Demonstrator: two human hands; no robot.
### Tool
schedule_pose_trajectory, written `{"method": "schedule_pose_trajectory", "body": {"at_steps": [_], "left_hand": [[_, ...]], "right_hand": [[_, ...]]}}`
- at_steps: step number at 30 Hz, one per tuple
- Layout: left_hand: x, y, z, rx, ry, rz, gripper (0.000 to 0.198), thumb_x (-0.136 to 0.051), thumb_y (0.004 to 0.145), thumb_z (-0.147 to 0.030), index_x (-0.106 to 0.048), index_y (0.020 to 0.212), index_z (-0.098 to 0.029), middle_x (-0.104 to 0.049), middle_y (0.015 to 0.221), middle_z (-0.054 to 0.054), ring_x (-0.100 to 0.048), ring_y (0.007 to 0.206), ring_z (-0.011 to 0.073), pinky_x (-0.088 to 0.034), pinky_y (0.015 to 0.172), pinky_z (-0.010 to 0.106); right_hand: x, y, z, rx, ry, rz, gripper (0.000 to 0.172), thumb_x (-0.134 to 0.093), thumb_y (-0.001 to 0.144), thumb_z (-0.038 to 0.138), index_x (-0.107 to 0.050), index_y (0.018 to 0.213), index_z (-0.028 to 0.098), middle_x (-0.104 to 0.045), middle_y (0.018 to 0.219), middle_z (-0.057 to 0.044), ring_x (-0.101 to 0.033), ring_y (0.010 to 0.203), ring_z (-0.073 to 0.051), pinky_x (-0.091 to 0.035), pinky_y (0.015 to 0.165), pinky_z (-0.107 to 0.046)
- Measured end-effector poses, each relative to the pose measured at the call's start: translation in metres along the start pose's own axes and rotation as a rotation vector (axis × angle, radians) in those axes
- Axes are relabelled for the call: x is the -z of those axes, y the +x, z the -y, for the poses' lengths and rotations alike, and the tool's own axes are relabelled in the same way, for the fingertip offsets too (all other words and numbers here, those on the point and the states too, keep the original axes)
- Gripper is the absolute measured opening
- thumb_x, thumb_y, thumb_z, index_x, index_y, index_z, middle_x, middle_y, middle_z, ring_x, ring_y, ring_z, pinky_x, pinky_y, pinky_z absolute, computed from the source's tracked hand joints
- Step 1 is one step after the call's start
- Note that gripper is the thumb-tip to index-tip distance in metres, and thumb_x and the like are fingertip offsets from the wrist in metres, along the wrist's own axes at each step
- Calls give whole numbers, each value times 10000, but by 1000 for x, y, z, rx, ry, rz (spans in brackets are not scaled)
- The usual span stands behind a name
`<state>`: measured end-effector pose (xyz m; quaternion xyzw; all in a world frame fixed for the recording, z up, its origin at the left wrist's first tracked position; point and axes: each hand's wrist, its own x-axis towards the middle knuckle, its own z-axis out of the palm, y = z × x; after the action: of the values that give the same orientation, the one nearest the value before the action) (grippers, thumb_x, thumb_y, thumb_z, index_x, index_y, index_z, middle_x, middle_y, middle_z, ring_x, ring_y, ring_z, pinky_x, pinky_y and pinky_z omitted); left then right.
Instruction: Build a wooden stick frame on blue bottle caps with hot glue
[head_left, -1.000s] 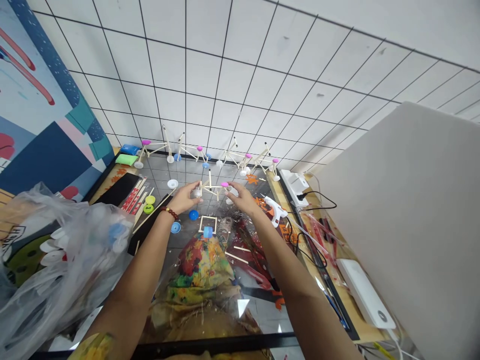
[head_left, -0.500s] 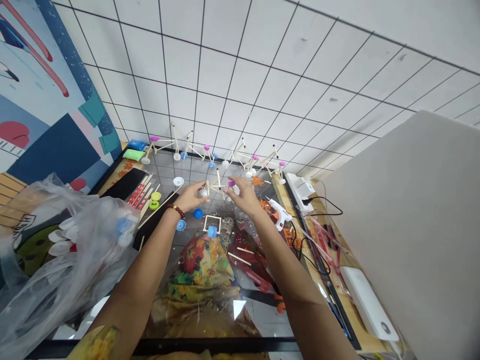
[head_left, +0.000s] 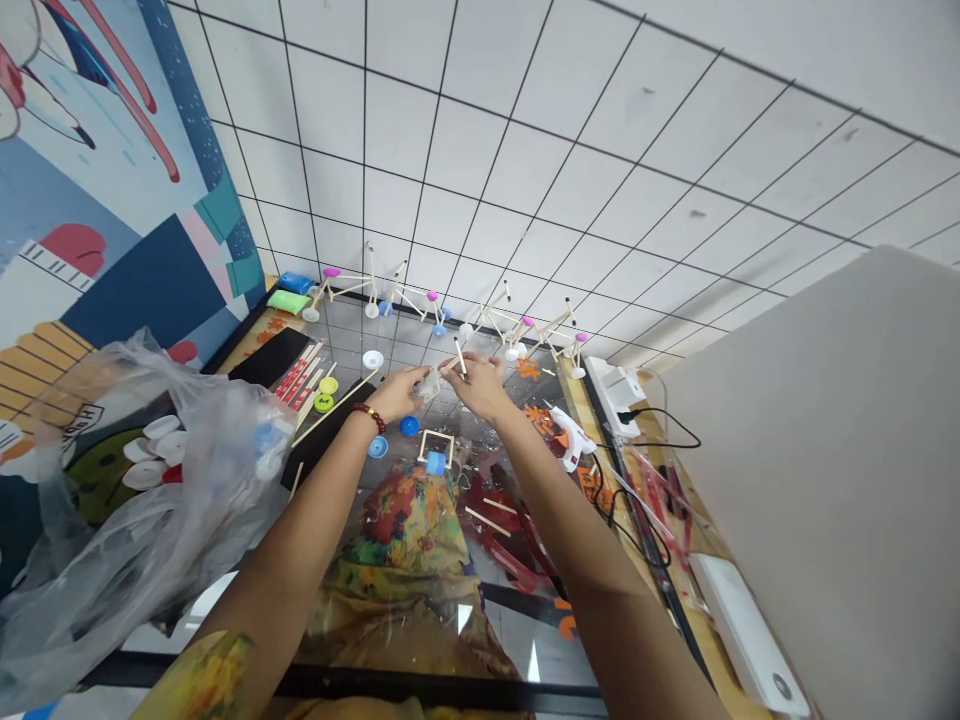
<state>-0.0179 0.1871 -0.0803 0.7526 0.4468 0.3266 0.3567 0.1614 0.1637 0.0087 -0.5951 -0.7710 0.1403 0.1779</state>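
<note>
My left hand point(head_left: 401, 393) has its fingers closed on a small model of thin wooden sticks point(head_left: 460, 357), on the side with a white or clear round cap. My right hand point(head_left: 481, 386) grips the other end, its fingers bent round the sticks. One dark-tipped stick points up between the hands. A square stick frame point(head_left: 438, 434) with a light-blue cap point(head_left: 436, 463) lies closer to me on the glass tabletop. Left of it are a blue cap point(head_left: 409, 426) and a lighter blue cap point(head_left: 377, 447). Beyond my left hand lies a white cap point(head_left: 373, 360).
Several similar stick models point(head_left: 517, 325) line the wall. On the right are a white glue gun point(head_left: 570, 438), its cable, a power strip point(head_left: 609, 392) and a white box point(head_left: 750, 635). Chopsticks point(head_left: 298, 380) and a plastic bag of caps point(head_left: 210, 500) are on the left.
The model has turned in my hands, and its purple cap is no longer visible. My hands have come closer together. The whole view has shifted slightly.
</note>
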Motion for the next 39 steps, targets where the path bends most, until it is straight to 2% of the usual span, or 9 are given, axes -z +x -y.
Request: {"method": "schedule_pose_trajectory", "body": {"at_steps": [7,12,14,17,19,22,25,29,39], "left_hand": [[-3,2,7,28,-13,-6,499,-647,669,-81,-701,1152,-192,-739,975,25,-667,817,160,-546,766,266],[-3,-4,-6,31,38,-30,420,-644,685,-95,-729,1087,-182,-741,911,51,-665,831,206,-528,812,312],[-3,-5,-11,33,44,-28,481,-680,671,-110,-704,1147,-177,-739,1005,78,-671,893,231,-525,849,337],[-7,-6,-18,2,-11,16,771,-786,598,-168,-571,1338,-185,-653,1278,114,-640,1084,254,-508,934,345],[-11,-6,-22,-3,-61,30,915,-847,547,-238,-500,1391,-168,-602,1340,136,-604,1162,270,-490,977,359],[-17,-5,-29,21,-57,8,725,-832,588,-305,-585,1248,-136,-676,1126,106,-636,1040,264,-503,931,376],[-22,-4,-34,8,-38,-7,498,-758,646,-228,-628,1122,-161,-689,986,52,-641,918,229,-512,868,349],[-23,-5,-36,-21,-40,-19,534,-713,648,-144,-609,1169,-188,-693,1063,51,-638,968,233,-501,887,344],[-22,-6,-38,-48,-75,10,552,-727,640,-139,-617,1179,-186,-702,1125,53,-644,1020,243,-495,926,344]], "right_hand": [[6,8,13,-135,-30,27,261,-539,941,300,-757,812,235,-752,1014,-49,-573,1177,-259,-218,1086,-518],[7,12,12,-188,-114,48,305,-508,941,339,-768,825,229,-755,917,-57,-621,1046,-251,-266,1036,-489],[6,13,10,-195,-164,56,336,-487,953,359,-770,831,226,-754,894,-65,-623,1028,-253,-299,997,-465],[3,12,7,-182,-210,61,375,-449,972,371,-764,836,220,-753,931,-83,-604,1059,-257,-315,965,-443],[1,9,5,-170,-217,57,373,-444,975,369,-759,846,217,-748,990,-91,-589,1104,-261,-308,974,-444],[0,6,4,-161,-221,40,369,-450,975,373,-752,841,209,-740,1033,-98,-585,1131,-267,-288,1004,-466],[0,4,3,-165,-216,28,381,-448,975,372,-748,810,205,-747,979,-98,-610,1076,-263,-278,1022,-487],[3,3,2,-167,-196,32,357,-467,964,376,-758,827,219,-755,926,-93,-624,1044,-270,-277,1032,-493],[8,4,0,-211,-154,84,368,-474,955,395,-756,799,216,-756,921,-91,-635,1041,-282,-269,1041,-516]]}}
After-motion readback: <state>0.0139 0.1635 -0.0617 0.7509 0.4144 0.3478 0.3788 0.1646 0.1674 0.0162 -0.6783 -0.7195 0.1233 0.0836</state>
